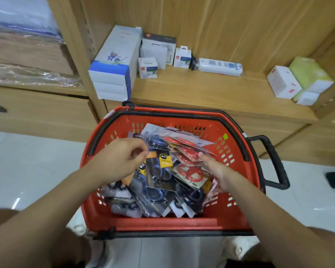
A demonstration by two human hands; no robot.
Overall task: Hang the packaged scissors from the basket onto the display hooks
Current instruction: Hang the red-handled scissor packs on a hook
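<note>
Head camera: glossy carded packaged scissors (pixel 159 176) heaped in a perforated red plastic basket (pixel 162 222) on shiny white tile (pixel 37 171), before wood-grain shelving (pixel 201 89). Right hand (pixel 217 171) clamps red-handled packs (pixel 190 151) near the basket's right wall; left hand (pixel 120 159) curls at a card, grip unclear.

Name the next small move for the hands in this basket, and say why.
Probably lift the right hand with the fanned red-handled scissors packs out of the red plastic basket. Its thumb lies on them, fingers hidden beneath, and they top the heap. The left hand is curled beside a blue-handled pack, its hold unclear.
</note>
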